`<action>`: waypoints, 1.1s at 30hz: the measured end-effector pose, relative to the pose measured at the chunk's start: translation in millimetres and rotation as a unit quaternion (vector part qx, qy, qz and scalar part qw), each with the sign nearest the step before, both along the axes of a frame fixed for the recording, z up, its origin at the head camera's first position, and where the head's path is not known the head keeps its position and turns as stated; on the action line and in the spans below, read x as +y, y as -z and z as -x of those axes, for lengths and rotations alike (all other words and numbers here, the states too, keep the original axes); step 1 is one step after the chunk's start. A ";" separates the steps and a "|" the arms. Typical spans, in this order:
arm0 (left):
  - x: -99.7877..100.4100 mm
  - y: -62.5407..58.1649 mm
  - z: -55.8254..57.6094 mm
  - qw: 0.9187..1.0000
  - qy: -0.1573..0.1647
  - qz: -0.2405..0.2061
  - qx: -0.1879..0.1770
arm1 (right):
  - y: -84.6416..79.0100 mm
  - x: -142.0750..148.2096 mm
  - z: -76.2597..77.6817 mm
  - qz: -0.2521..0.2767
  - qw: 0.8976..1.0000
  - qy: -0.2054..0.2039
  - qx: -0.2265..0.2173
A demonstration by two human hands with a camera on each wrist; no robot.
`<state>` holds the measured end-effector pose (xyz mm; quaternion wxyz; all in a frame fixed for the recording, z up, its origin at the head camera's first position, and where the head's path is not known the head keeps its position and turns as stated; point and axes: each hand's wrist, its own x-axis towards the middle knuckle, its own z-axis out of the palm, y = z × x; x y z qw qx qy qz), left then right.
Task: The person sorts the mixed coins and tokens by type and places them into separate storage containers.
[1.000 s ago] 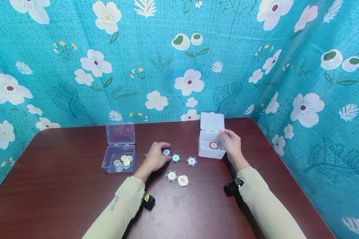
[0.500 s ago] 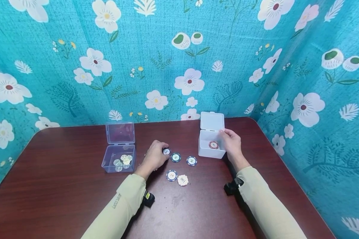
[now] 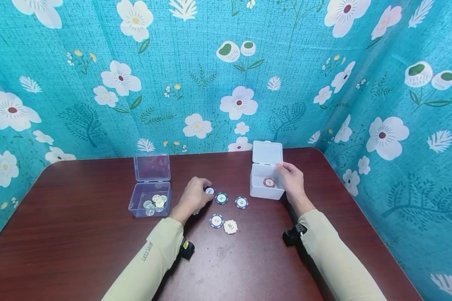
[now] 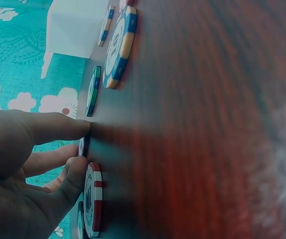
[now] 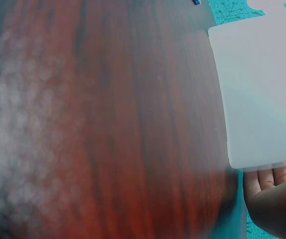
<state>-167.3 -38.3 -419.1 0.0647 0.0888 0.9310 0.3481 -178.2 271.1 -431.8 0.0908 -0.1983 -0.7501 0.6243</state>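
In the head view my left hand (image 3: 193,195) is palm down at mid-table, thumb and index finger pinching the edges of a dark poker chip (image 3: 210,190). The left wrist view shows that chip (image 4: 82,147) between the fingertips, low at the tabletop. A red-and-white chip (image 4: 93,199) stands out just below the thumb there, with part of a green chip (image 4: 80,221) behind it; my hand hides both from the head camera. My right hand (image 3: 292,180) grips the right wall of an open white box (image 3: 263,193). One red chip (image 3: 269,182) lies inside it.
Right of my left hand lie a green chip (image 3: 222,198) and a blue chip (image 3: 242,202). Nearer me are another blue chip (image 3: 216,220) and a white chip (image 3: 230,227) marked 100. An open clear box (image 3: 137,212) with several silvery coins (image 3: 159,203) stands left. A floral curtain (image 3: 196,83) borders the table.
My left hand has shifted very slightly, its fingers drawing closer together on the dark chip. The right hand and white box have stayed put.
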 end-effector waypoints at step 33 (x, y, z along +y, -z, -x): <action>2.9 5.2 -2.4 0.999 -0.036 -0.030 -0.006 | -0.8 0.0 -0.6 0.003 1.000 0.001 -0.011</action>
